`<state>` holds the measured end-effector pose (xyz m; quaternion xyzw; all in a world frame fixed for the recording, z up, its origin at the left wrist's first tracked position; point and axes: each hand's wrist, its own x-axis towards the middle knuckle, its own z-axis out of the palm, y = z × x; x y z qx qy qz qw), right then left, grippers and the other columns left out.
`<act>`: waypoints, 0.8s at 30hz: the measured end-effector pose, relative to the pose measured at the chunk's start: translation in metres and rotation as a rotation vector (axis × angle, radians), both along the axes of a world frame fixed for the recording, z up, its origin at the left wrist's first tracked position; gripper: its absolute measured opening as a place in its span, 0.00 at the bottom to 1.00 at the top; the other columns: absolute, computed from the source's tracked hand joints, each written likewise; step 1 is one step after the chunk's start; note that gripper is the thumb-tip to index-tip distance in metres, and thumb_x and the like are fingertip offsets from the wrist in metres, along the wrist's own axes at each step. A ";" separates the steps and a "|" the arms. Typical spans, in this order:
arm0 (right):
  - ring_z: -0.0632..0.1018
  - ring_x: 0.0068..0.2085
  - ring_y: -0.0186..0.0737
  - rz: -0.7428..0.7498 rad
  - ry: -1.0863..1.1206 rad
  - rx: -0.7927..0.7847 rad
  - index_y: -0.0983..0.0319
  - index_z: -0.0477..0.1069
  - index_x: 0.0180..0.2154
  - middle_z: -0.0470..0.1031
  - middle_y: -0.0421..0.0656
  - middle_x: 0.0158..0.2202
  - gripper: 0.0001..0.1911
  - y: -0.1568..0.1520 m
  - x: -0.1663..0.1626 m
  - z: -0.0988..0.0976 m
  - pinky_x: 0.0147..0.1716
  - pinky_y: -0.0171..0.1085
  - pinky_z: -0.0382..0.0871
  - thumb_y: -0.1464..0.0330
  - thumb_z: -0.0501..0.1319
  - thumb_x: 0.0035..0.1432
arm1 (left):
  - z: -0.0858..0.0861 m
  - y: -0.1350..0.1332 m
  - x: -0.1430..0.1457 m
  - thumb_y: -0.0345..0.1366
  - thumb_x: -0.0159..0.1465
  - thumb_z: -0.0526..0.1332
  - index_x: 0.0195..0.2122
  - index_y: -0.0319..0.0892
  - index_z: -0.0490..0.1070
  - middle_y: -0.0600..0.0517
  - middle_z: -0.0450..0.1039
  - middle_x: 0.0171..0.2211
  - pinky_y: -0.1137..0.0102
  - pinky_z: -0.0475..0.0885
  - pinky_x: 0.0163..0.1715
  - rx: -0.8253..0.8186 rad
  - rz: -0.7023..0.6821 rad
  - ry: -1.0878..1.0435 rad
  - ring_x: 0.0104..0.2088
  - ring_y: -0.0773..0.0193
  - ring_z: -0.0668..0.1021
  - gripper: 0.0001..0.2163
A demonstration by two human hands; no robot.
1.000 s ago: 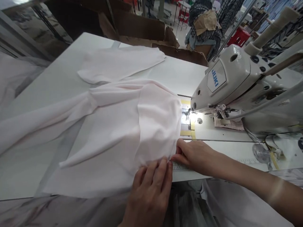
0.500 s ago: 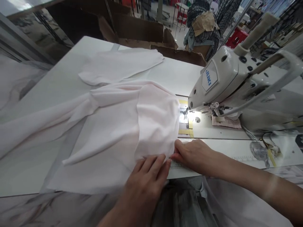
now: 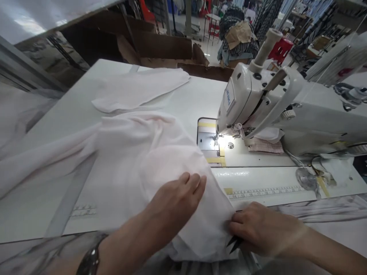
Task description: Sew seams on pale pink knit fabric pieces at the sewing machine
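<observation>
pink fabric [image 3: 174, 160] under l hand [image 3: 174, 200], r hand [image 3: 262, 229] gripping it

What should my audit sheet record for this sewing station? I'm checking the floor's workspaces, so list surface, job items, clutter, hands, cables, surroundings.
Surface: white table, with yellow tape and a stuck-on ruler strip.
Job items: pale pink knit garment bunched beside the white sewing machine; pale pink piece lies beyond it.
Clutter: folded checked piece under the machine head; clear plastic item on the table.
Hands: left hand flat on the garment; right hand at its edge, beside black pointed tips.
Cables: thin wire below the machine.
Surroundings: cardboard boxes, stacked garments, red stool.
</observation>
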<state>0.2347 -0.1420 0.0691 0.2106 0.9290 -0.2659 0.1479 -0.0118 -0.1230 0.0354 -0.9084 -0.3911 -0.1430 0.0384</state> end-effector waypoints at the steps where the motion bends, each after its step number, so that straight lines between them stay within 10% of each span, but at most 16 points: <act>1: 0.75 0.32 0.36 -0.043 0.010 -0.060 0.60 0.70 0.38 0.75 0.39 0.32 0.02 0.004 0.009 0.003 0.29 0.34 0.61 0.71 0.58 0.64 | -0.002 -0.008 0.004 0.21 0.65 0.52 0.44 0.34 0.72 0.49 0.73 0.30 0.68 0.70 0.24 0.033 -0.024 -0.003 0.28 0.60 0.74 0.12; 8: 0.77 0.31 0.41 -0.542 -0.120 0.150 0.62 0.66 0.45 0.76 0.41 0.31 0.15 0.044 -0.011 0.006 0.26 0.36 0.56 0.60 0.47 0.72 | -0.020 -0.013 0.010 0.24 0.66 0.56 0.45 0.32 0.72 0.38 0.74 0.50 0.56 0.70 0.48 0.057 -0.078 -0.232 0.50 0.49 0.75 0.08; 24: 0.74 0.25 0.40 -0.607 -0.269 0.070 0.60 0.60 0.38 0.74 0.40 0.26 0.12 0.070 -0.054 -0.002 0.22 0.35 0.49 0.58 0.50 0.70 | -0.027 -0.013 0.009 0.26 0.67 0.56 0.51 0.33 0.72 0.43 0.76 0.49 0.57 0.67 0.50 -0.003 -0.009 -0.356 0.50 0.52 0.76 0.12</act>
